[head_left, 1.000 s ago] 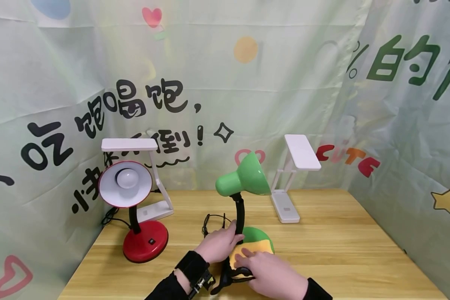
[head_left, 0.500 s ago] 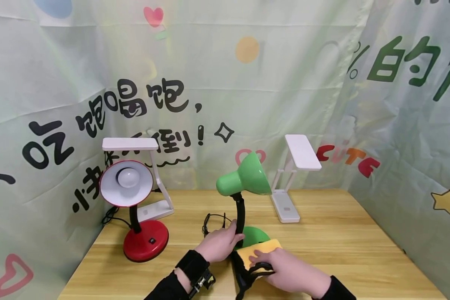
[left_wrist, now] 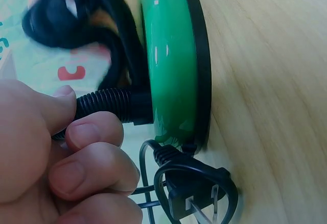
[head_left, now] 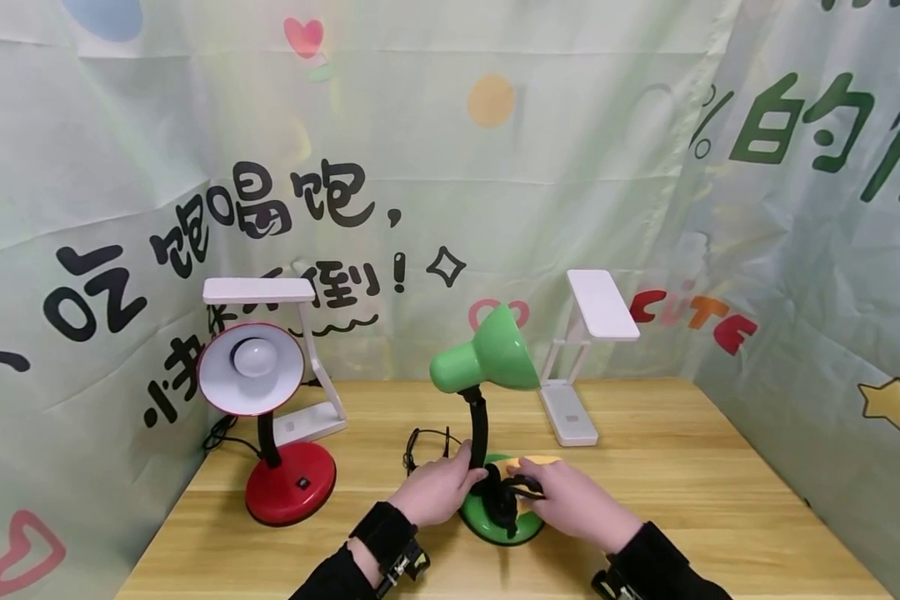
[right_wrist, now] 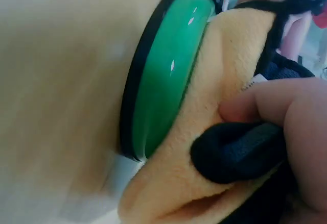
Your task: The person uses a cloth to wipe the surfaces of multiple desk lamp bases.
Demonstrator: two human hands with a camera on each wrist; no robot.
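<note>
A green desk lamp [head_left: 487, 358] stands mid-table, its shade tipped up to the right. My left hand [head_left: 433, 492] grips its black ribbed gooseneck [left_wrist: 104, 104] low down, fingers curled round it. My right hand [head_left: 581, 504] holds a yellow fleecy cloth [right_wrist: 225, 71] with black trim against the lamp's round green base [right_wrist: 171, 71]. A black loop of the cloth's trim [right_wrist: 230, 152] sticks out by the right fingers. Part of the base is hidden under the cloth. A black two-pin plug [left_wrist: 191, 188] with coiled cord lies beside the base, near the left fingers.
A red desk lamp [head_left: 291, 483] stands at left, with a white folding lamp [head_left: 311, 421] behind it. Another white folding lamp [head_left: 570, 412] is at back right. Printed fabric [head_left: 420, 108] hangs behind the wooden table [head_left: 682, 467].
My right hand and the cloth shifted right and toward me, then moved farther back over the base's right side, uncovering its front. My left hand stayed on the gooseneck.
</note>
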